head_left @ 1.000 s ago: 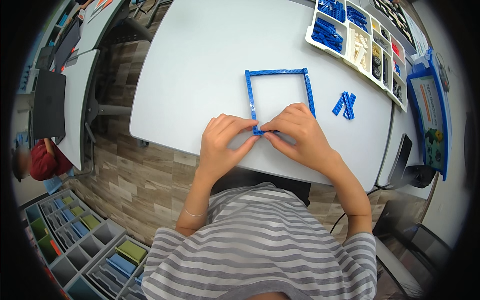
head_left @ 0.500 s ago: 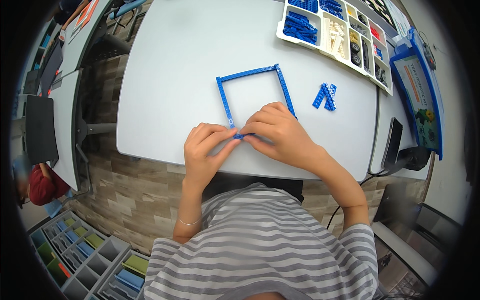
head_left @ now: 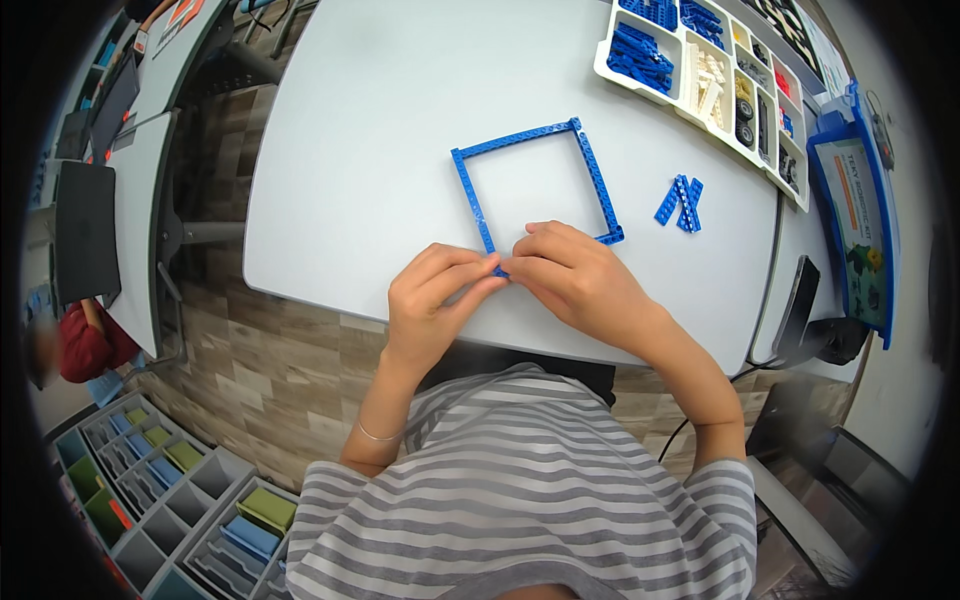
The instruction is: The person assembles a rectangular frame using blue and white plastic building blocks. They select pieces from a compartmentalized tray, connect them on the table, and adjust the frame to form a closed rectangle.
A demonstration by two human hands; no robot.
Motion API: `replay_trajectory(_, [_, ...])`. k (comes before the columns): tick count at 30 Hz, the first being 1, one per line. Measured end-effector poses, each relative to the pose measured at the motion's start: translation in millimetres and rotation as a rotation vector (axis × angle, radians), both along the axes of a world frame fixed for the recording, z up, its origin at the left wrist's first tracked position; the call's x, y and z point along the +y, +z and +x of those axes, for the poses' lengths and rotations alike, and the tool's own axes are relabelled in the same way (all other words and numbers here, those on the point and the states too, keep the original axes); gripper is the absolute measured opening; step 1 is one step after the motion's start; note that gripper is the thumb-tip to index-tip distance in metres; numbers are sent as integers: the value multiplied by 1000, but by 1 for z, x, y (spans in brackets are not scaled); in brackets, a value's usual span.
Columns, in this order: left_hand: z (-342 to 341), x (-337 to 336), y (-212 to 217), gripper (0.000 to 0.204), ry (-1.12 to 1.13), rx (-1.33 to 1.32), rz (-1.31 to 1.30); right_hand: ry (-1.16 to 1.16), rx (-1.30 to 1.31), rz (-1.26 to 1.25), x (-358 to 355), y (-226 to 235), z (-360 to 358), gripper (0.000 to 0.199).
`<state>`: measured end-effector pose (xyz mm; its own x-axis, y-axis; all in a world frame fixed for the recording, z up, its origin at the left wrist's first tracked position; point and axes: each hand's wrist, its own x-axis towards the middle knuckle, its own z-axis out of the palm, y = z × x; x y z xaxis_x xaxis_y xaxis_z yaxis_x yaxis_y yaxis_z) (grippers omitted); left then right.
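A four-sided frame of blue building beams [head_left: 515, 136] lies on the white table, its near left corner between my two hands. My left hand [head_left: 437, 297] pinches that corner between thumb and fingers. My right hand [head_left: 575, 280] grips the near side of the frame close beside it, fingertips almost touching the left ones. Part of the near side is hidden under my right hand; its right end shows at the near right corner. A few loose blue beams [head_left: 682, 204] lie crossed to the right of the frame.
A white sorting tray [head_left: 690, 115] with blue, white and other small parts stands at the far right. Beyond the table's right side are a blue-rimmed box [head_left: 862, 230] and a dark phone-like device [head_left: 795, 305]. Grey bins [head_left: 190, 500] stand lower left; a person in red [head_left: 90, 340] is at left.
The view has shifted, so the table things appear farther right. My right hand has shifted on the near side, and the near right corner of the frame now shows.
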<state>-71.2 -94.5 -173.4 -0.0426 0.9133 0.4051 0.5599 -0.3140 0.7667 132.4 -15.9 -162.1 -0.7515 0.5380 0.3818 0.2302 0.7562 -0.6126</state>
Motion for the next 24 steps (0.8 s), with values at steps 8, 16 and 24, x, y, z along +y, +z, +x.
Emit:
replay_trajectory(8, [2, -3, 4, 26, 9, -8, 11, 47, -86, -4, 1, 4, 1, 25])
replay_trajectory(16, [2, -2, 0, 23, -6, -5, 77, 71, -80, -48, 1, 5, -1, 24])
replay_trajectory(24, [0, -3, -2, 21, -46, 10, 93, 94, -180, 47, -1, 8, -1, 21])
